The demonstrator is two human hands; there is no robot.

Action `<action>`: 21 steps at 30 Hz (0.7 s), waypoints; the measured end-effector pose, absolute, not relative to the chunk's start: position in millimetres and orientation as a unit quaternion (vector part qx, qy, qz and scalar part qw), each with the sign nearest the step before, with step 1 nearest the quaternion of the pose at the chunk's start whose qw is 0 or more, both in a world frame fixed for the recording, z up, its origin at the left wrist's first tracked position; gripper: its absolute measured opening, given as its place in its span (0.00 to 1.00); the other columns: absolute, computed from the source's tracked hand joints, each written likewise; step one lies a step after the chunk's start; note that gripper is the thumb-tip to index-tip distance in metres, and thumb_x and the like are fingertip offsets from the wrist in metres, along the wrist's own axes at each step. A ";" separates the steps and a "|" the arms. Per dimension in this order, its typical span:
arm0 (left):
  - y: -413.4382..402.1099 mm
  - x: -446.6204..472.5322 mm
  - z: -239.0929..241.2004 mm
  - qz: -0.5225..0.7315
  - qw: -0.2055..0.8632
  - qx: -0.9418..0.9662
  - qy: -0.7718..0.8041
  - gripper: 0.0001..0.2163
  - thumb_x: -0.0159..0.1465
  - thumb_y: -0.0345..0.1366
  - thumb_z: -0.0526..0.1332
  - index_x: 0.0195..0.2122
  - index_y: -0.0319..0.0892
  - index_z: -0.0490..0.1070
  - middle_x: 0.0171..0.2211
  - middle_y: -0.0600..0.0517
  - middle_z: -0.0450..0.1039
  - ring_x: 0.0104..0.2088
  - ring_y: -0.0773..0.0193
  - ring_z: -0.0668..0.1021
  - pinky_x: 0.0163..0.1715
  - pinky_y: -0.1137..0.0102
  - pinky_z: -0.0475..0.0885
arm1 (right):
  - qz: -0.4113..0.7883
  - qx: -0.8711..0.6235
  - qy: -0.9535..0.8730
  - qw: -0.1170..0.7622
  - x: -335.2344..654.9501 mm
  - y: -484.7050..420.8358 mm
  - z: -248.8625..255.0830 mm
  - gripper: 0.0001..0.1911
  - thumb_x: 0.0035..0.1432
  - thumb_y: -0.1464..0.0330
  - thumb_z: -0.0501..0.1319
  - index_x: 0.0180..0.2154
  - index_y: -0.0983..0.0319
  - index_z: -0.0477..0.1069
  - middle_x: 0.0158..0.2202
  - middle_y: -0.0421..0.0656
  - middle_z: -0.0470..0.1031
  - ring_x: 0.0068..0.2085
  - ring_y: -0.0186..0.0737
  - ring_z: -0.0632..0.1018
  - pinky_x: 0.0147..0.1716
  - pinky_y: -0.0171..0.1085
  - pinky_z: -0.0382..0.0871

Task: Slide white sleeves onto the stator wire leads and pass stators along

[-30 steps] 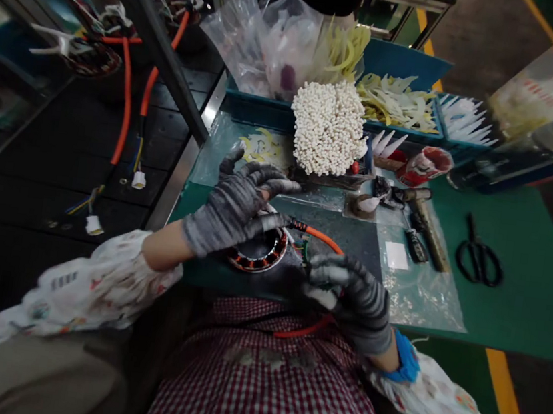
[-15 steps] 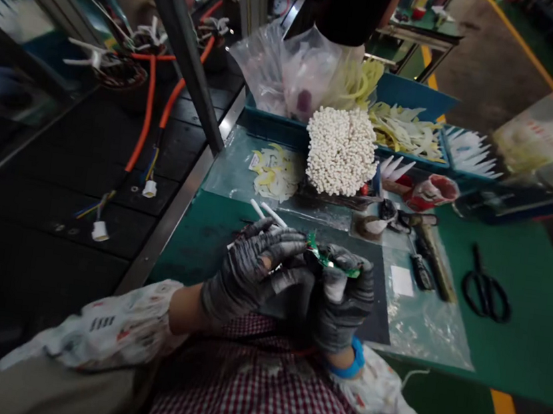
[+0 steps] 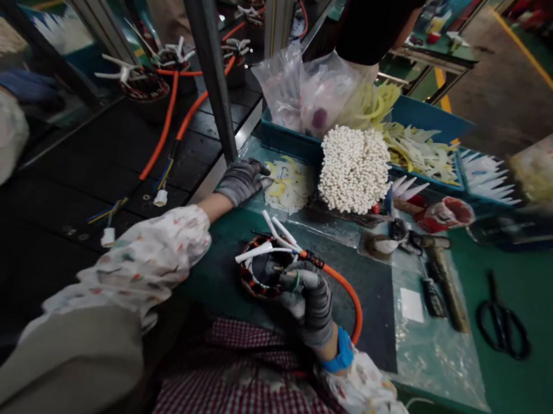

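Right hand (image 3: 309, 298) grips the stator (image 3: 264, 274) near the table (image 3: 537, 299) front edge; left hand (image 3: 243, 179), fingers loose, reaches the yellow strips (image 3: 286, 185) by the left edge. Bare green mat lies right, around the scissors (image 3: 504, 323); dim factory floor behind.

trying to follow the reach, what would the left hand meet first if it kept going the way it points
Probably the pile of yellow and white slips on the clear sheet; the left hand already has its fingertips at the pile's edge, though contact is unclear.

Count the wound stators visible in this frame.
3. One under the right hand on the bench: stator. Two on the conveyor at upper left. More may be hidden behind the frame posts.
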State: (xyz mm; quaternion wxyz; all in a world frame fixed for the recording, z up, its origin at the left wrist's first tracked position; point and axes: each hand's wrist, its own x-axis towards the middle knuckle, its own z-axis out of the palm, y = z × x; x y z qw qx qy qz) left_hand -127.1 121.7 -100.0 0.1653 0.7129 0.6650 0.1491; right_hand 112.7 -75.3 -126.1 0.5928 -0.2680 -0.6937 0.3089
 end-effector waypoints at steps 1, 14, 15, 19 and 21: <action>135.3 -120.5 -102.7 0.132 0.159 0.708 0.675 0.19 0.69 0.43 0.70 0.55 0.37 0.83 0.61 0.36 0.82 0.64 0.41 0.81 0.71 0.50 0.72 | 0.306 -0.277 -0.697 0.586 116.0 -76.3 -128.2 0.12 0.72 0.68 0.69 0.55 0.50 0.78 0.40 0.38 0.86 0.38 0.43 0.88 0.40 0.41 0.87; 135.9 -123.7 -108.4 0.074 0.180 0.691 0.697 0.11 0.66 0.41 0.71 0.44 0.39 0.84 0.43 0.45 0.88 0.45 0.53 0.86 0.51 0.65 0.80 | 0.293 -0.280 -0.704 0.584 118.6 -77.0 -131.2 0.09 0.74 0.66 0.67 0.53 0.51 0.78 0.44 0.43 0.88 0.44 0.46 0.91 0.44 0.43 0.89; 135.2 -124.4 -108.4 0.079 0.182 0.684 0.702 0.11 0.66 0.40 0.71 0.45 0.39 0.84 0.44 0.45 0.88 0.45 0.53 0.85 0.51 0.65 0.79 | 0.291 -0.280 -0.703 0.585 118.3 -76.4 -131.6 0.08 0.74 0.66 0.67 0.53 0.51 0.78 0.44 0.42 0.88 0.43 0.46 0.90 0.44 0.43 0.89; 139.4 -122.0 -103.5 0.138 0.172 0.675 0.704 0.11 0.68 0.39 0.69 0.47 0.40 0.82 0.46 0.45 0.88 0.49 0.52 0.85 0.55 0.63 0.79 | 0.300 -0.288 -0.696 0.586 117.5 -74.7 -132.5 0.07 0.71 0.66 0.68 0.50 0.52 0.80 0.42 0.41 0.88 0.42 0.46 0.90 0.43 0.43 0.89; 140.4 -120.1 -95.0 0.187 0.161 0.674 0.696 0.10 0.69 0.39 0.68 0.47 0.40 0.80 0.47 0.45 0.87 0.51 0.52 0.84 0.59 0.60 0.78 | 0.316 -0.294 -0.683 0.590 117.8 -75.0 -131.4 0.07 0.70 0.65 0.69 0.49 0.52 0.80 0.41 0.39 0.88 0.40 0.45 0.89 0.43 0.43 0.88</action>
